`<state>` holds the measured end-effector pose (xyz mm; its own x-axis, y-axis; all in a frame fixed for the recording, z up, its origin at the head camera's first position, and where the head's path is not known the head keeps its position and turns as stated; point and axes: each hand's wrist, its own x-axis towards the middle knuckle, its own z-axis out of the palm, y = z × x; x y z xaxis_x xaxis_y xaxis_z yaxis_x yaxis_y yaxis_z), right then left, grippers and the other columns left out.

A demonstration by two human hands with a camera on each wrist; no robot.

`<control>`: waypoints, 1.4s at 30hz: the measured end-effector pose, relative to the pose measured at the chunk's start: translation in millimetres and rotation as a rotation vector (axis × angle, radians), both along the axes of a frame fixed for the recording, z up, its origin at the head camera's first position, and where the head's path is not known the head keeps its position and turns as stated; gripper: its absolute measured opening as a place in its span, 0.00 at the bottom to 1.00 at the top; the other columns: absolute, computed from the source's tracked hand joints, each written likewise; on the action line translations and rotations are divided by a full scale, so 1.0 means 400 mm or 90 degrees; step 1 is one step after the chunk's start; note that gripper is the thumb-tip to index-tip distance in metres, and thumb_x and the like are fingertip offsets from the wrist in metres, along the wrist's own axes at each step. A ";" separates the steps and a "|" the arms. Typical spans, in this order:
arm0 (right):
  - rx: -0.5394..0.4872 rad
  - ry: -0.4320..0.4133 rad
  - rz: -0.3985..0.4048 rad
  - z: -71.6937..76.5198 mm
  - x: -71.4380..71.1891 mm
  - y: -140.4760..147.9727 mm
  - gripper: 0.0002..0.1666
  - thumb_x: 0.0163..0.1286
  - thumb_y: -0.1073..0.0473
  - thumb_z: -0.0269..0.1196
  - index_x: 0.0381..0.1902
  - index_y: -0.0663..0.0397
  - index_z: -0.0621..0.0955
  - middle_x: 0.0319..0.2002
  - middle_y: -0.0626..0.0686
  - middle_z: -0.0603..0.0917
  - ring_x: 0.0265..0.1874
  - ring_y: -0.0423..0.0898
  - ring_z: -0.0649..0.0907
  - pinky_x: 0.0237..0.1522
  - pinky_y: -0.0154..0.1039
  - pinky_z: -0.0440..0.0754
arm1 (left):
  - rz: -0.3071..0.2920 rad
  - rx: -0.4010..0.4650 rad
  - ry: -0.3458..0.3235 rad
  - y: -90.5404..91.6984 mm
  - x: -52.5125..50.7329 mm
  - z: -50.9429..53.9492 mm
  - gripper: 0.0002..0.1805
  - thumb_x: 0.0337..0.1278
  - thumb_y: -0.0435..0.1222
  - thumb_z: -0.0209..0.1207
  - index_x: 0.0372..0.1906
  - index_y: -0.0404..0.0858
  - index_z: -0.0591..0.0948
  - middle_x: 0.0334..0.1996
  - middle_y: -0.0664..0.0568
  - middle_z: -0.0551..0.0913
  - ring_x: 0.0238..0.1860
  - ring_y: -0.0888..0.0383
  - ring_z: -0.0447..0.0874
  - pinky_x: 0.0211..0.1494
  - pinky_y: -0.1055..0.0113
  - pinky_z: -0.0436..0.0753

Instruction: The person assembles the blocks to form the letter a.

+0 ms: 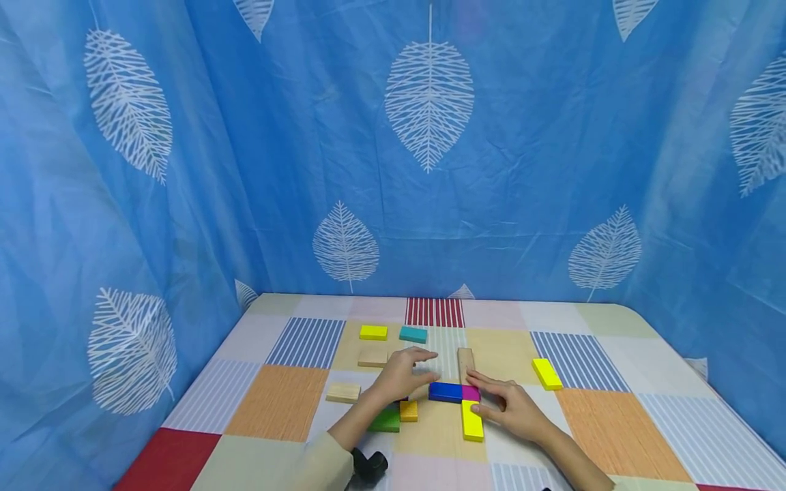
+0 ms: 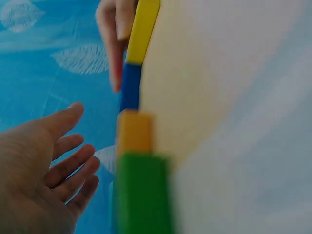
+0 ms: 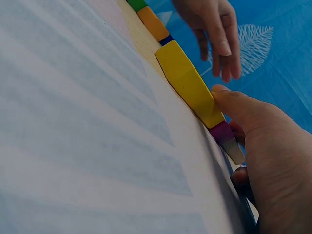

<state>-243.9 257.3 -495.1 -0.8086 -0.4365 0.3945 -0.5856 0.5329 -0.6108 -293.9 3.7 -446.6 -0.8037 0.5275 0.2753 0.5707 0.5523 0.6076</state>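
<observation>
In the head view my left hand hovers over the table with its fingers spread and nothing between them. A blue block lies just right of it, its end against a small magenta block. From the magenta block a plain wooden block runs away from me and a yellow block runs towards me. My right hand touches this row from the right: the thumb rests at the yellow block, the extended fingertips at the wooden one. The right wrist view shows the thumb against the yellow block's side.
Under my left forearm lie a green block and an orange block. Farther left and back are wooden blocks, a yellow block and a teal block. Another yellow block lies right. A blue curtain surrounds the table.
</observation>
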 end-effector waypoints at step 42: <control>0.024 0.034 -0.035 0.012 0.003 -0.006 0.20 0.69 0.55 0.56 0.57 0.52 0.77 0.57 0.48 0.76 0.55 0.48 0.75 0.54 0.46 0.73 | 0.085 -0.074 -0.102 -0.030 -0.199 -0.019 0.17 0.52 0.35 0.64 0.49 0.40 0.82 0.43 0.52 0.79 0.43 0.56 0.75 0.51 0.62 0.77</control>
